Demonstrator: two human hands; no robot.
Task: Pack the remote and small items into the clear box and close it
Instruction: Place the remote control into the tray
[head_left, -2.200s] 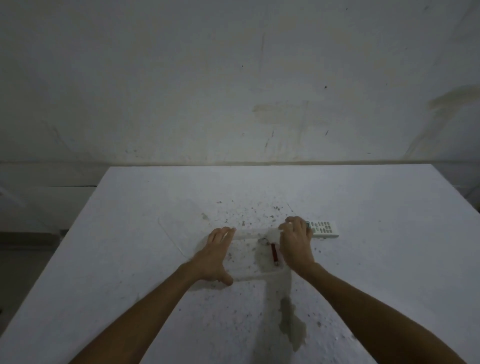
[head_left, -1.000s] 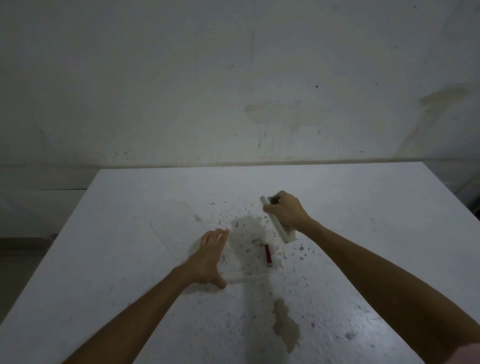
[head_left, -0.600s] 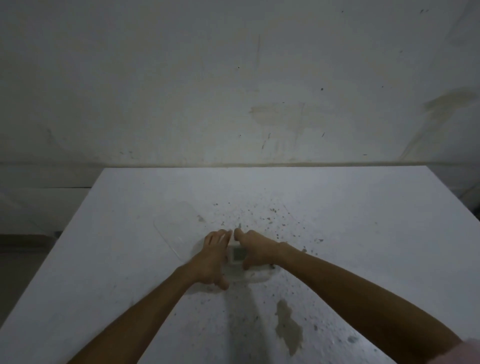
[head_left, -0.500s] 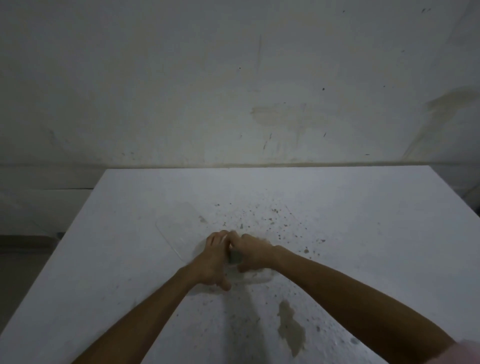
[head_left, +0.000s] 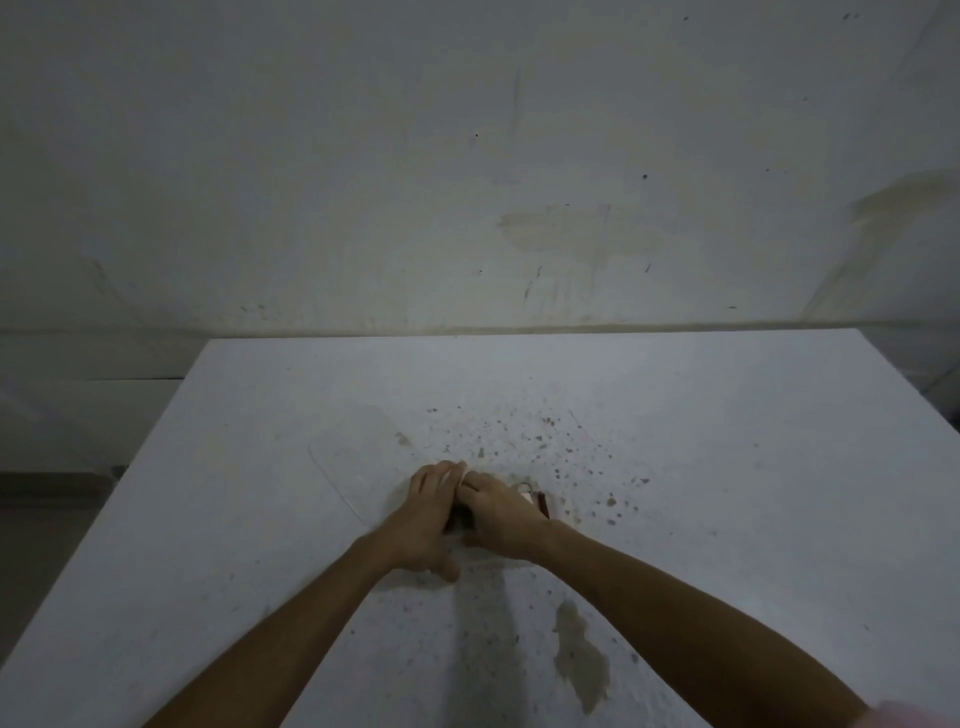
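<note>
The clear box sits on the white table, mostly covered by both hands. My left hand rests against its left side, thumb spread toward me. My right hand lies over the box with its fingers on the remote; only a pale end of the remote shows between the fingertips. A small red item and a small white item lie in the box's right part, beside my right hand. The clear lid lies flat on the table, left of the box.
Dark specks are scattered on the table behind the box. A brownish stain marks the tabletop near me. A stained wall rises behind the table's far edge. The table's left edge drops to the floor.
My right hand picked the remote up from right of the box, carried it left and lowered it into the box. It now presses on it next to my left hand, which stayed put.
</note>
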